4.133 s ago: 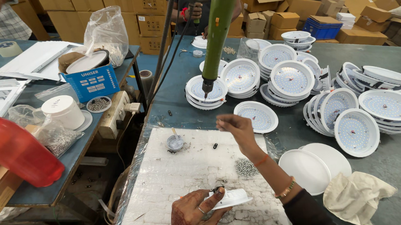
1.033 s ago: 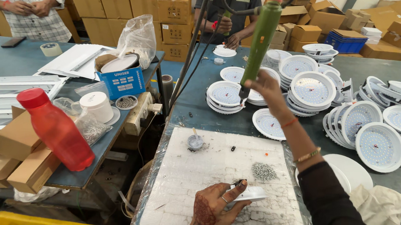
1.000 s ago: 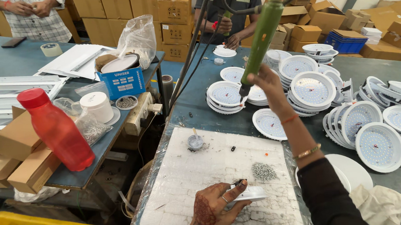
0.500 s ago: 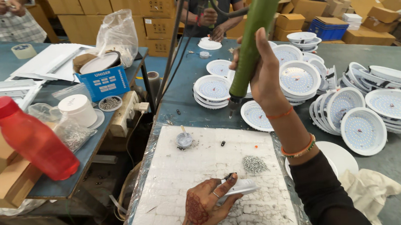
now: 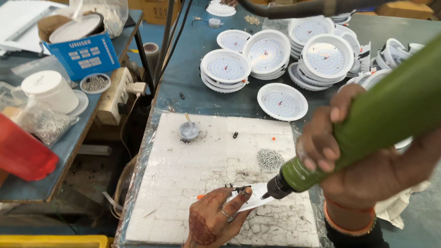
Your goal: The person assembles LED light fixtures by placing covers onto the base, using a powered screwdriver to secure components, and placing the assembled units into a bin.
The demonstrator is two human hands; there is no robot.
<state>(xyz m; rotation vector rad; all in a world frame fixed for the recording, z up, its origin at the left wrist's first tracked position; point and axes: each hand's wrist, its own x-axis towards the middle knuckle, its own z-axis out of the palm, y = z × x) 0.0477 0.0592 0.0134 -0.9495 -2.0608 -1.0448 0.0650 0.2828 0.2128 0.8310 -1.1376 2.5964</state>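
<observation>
Now the right hand point(image 5: 371, 166) grips a green screwdriver point(image 5: 384, 124), tip beside the white plate point(image 5: 250, 197) pinned under the left hand point(image 5: 213, 221).

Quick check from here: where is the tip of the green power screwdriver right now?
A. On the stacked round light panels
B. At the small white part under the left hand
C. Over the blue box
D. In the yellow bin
B: the right hand aims the green power screwdriver at the small white part that the left hand pins to the white foam pad.
</observation>
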